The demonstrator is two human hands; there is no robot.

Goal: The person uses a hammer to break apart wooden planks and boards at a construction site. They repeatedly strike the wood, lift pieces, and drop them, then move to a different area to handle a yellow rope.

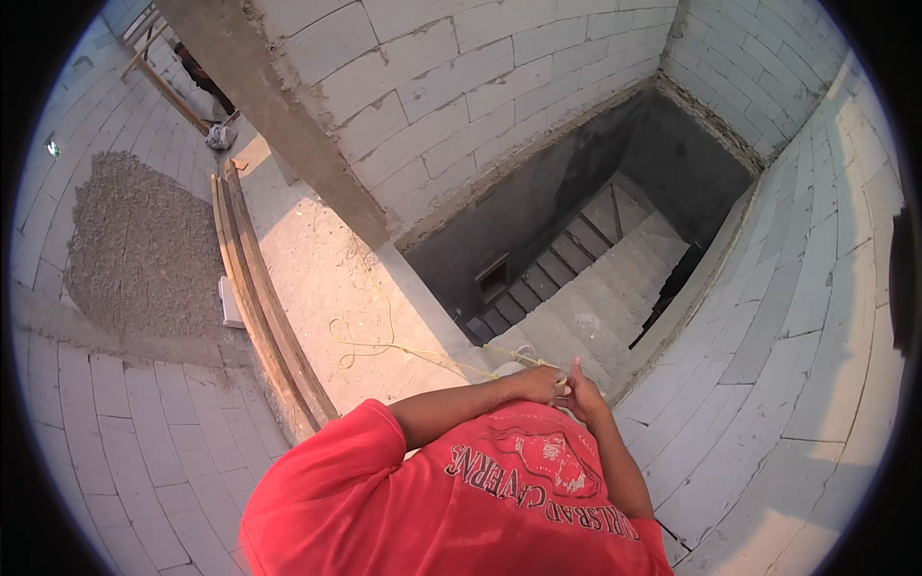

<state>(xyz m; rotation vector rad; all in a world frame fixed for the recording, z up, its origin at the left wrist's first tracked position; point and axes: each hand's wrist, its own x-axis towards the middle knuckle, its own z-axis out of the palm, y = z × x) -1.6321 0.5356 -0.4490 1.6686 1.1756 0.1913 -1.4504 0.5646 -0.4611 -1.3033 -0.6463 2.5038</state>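
Note:
My left hand (538, 383) and my right hand (584, 392) are close together in front of my red shirt (451, 490), at the top of a stairwell. The left fingers are curled closed, with a small pale bit showing between the hands. My right thumb points up and its other fingers look bent in, partly hidden. A thin yellow cord (423, 351) runs from loose loops on the floor up to my left hand; whether the fingers grip it is unclear. Beyond the left hand shows a whitish thing, mostly covered.
Concrete stairs (586, 317) descend ahead between dark walls, with a small opening (493, 279) in one. Long wooden poles (264, 298) lie on the left beside a rough mortar patch (144, 245). Block walls surround me. A person (204, 79) is at the far left.

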